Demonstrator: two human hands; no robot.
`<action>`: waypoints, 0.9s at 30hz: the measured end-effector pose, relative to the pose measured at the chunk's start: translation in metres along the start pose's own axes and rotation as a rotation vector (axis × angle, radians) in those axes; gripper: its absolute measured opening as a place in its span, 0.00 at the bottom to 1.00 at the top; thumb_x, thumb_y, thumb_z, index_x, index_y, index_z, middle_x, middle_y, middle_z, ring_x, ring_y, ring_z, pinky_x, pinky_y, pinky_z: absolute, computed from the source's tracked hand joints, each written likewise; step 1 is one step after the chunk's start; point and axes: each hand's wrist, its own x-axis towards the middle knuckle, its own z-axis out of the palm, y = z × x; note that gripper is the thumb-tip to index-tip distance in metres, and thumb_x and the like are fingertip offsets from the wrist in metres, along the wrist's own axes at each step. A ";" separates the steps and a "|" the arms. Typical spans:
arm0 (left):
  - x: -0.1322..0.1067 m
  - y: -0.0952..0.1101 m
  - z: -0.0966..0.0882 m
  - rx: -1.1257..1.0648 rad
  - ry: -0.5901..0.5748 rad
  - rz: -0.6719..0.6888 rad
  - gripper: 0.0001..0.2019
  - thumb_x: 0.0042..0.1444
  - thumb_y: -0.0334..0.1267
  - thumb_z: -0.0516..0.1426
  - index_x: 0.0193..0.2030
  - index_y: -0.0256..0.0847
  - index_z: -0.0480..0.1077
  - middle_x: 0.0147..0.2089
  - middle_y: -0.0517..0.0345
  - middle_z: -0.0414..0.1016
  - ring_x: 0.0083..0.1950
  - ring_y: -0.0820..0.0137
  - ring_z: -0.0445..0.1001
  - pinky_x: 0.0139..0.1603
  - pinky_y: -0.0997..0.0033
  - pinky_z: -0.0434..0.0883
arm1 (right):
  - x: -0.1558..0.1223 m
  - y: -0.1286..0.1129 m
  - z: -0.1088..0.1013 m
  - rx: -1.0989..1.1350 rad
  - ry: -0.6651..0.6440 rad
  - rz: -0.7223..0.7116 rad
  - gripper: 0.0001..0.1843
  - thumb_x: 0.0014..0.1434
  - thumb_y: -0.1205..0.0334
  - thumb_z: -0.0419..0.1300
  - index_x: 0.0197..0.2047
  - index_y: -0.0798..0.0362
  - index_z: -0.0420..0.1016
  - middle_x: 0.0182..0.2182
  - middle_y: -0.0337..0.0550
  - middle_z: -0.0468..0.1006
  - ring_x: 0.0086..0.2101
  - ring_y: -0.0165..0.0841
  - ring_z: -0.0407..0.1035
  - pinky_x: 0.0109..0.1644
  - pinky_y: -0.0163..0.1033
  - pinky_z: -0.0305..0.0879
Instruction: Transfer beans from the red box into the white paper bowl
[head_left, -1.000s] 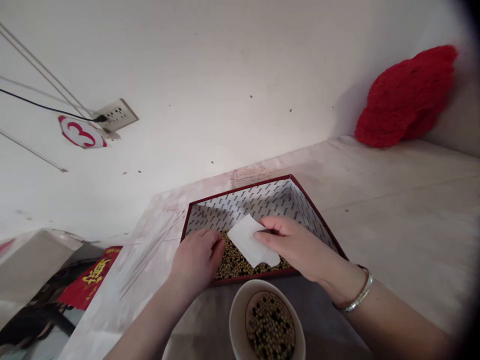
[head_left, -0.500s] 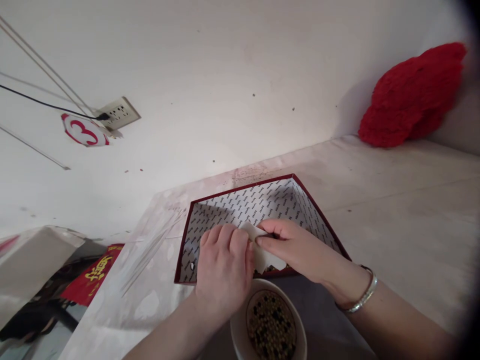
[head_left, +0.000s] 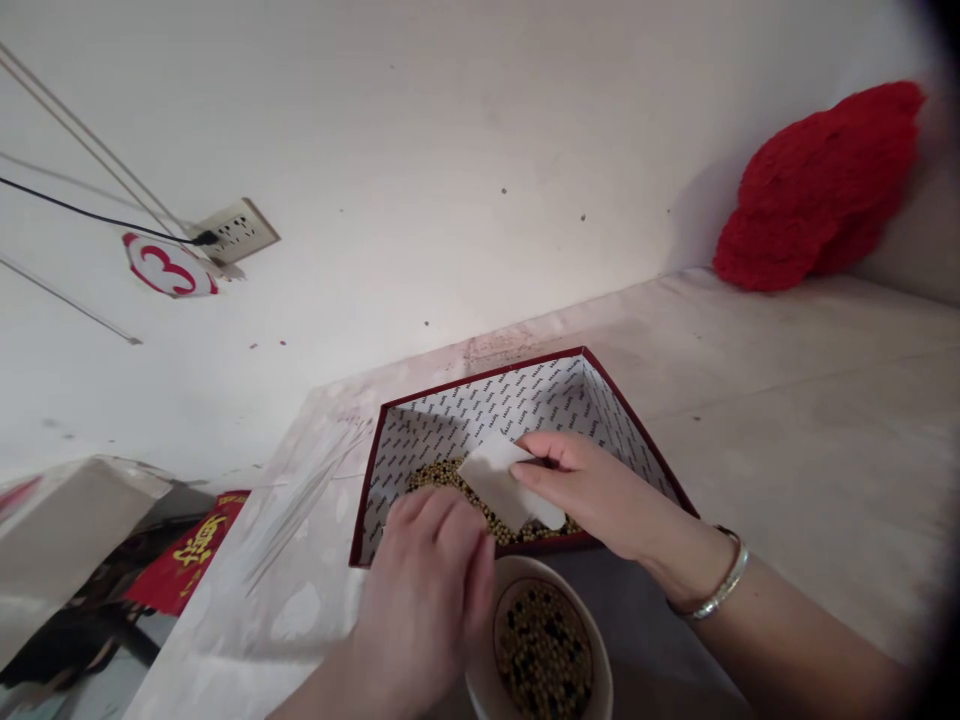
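Observation:
A shallow red-rimmed box (head_left: 525,395) with a patterned white lining sits on the table, holding a pile of small yellow-green beans (head_left: 442,475). My right hand (head_left: 592,490) pinches a white card (head_left: 502,485) that stands slanted in the beans. My left hand (head_left: 431,595) hovers with curled fingers over the box's near edge, beside a white bowl (head_left: 480,660) of mixed yellow and dark beans (head_left: 544,650). Whether it holds any beans is hidden.
A red fluffy cushion (head_left: 814,190) lies at the far right against the wall. A wall socket (head_left: 236,230) with a black cable and a red "3" sticker (head_left: 169,268) are at the upper left. Red paper (head_left: 184,555) lies below the table's left edge.
My left hand drew back from the beans inside the box to the near edge by the bowl. The right hand and card barely moved.

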 end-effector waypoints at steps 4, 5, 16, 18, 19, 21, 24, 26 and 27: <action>-0.021 0.010 0.006 -0.030 -0.103 0.214 0.06 0.50 0.36 0.55 0.25 0.40 0.62 0.26 0.58 0.67 0.31 0.66 0.64 0.33 0.60 0.63 | 0.000 0.000 0.000 0.030 0.000 0.026 0.07 0.58 0.60 0.52 0.31 0.54 0.67 0.24 0.36 0.65 0.23 0.26 0.55 0.26 0.32 0.54; -0.024 0.009 0.006 -0.034 -0.099 0.232 0.08 0.49 0.39 0.56 0.24 0.40 0.62 0.25 0.59 0.66 0.30 0.66 0.64 0.32 0.61 0.63 | 0.000 0.000 0.000 0.027 -0.002 0.028 0.08 0.58 0.60 0.52 0.31 0.54 0.67 0.24 0.36 0.65 0.23 0.26 0.55 0.26 0.32 0.54; 0.031 -0.076 0.016 0.192 -0.496 -0.137 0.09 0.55 0.37 0.50 0.33 0.42 0.72 0.34 0.56 0.76 0.36 0.66 0.73 0.36 0.68 0.67 | 0.002 0.002 0.001 0.057 0.055 0.028 0.08 0.57 0.59 0.52 0.31 0.54 0.67 0.24 0.36 0.66 0.23 0.27 0.58 0.26 0.32 0.55; 0.035 -0.083 0.031 0.193 -0.601 -0.093 0.06 0.48 0.35 0.55 0.29 0.43 0.74 0.31 0.56 0.77 0.34 0.64 0.74 0.34 0.68 0.68 | 0.002 0.001 0.000 0.051 0.052 0.025 0.08 0.57 0.59 0.53 0.31 0.54 0.67 0.24 0.37 0.66 0.23 0.27 0.57 0.26 0.32 0.54; 0.034 -0.084 0.037 0.198 -0.643 -0.075 0.05 0.46 0.35 0.56 0.27 0.43 0.74 0.30 0.55 0.77 0.33 0.63 0.74 0.33 0.67 0.68 | 0.002 0.000 0.000 0.050 0.047 0.025 0.08 0.56 0.59 0.53 0.30 0.54 0.67 0.24 0.37 0.66 0.23 0.27 0.58 0.26 0.32 0.54; 0.032 -0.084 0.046 0.213 -0.709 -0.049 0.06 0.43 0.35 0.57 0.27 0.43 0.75 0.29 0.53 0.78 0.33 0.60 0.75 0.33 0.65 0.69 | 0.002 -0.001 0.000 0.052 0.038 0.023 0.08 0.57 0.59 0.52 0.31 0.54 0.67 0.24 0.37 0.67 0.24 0.28 0.58 0.26 0.32 0.53; 0.028 -0.082 0.050 0.239 -0.773 -0.039 0.09 0.42 0.34 0.56 0.30 0.42 0.76 0.31 0.50 0.78 0.35 0.57 0.75 0.35 0.62 0.70 | 0.001 -0.001 0.000 0.054 0.034 0.028 0.08 0.57 0.59 0.52 0.32 0.54 0.69 0.24 0.37 0.66 0.24 0.28 0.57 0.26 0.32 0.53; 0.029 -0.081 0.049 0.256 -0.804 -0.043 0.09 0.42 0.34 0.55 0.30 0.41 0.76 0.31 0.49 0.78 0.35 0.57 0.76 0.35 0.62 0.70 | 0.000 -0.001 0.000 0.063 0.027 0.025 0.08 0.57 0.59 0.52 0.33 0.53 0.69 0.24 0.36 0.65 0.24 0.27 0.57 0.26 0.32 0.53; 0.030 -0.080 0.048 0.264 -0.815 -0.046 0.09 0.43 0.34 0.55 0.30 0.41 0.76 0.30 0.48 0.78 0.35 0.57 0.76 0.34 0.62 0.71 | 0.000 0.000 0.001 0.069 0.023 0.025 0.08 0.57 0.59 0.52 0.33 0.53 0.69 0.24 0.36 0.65 0.23 0.27 0.57 0.26 0.32 0.53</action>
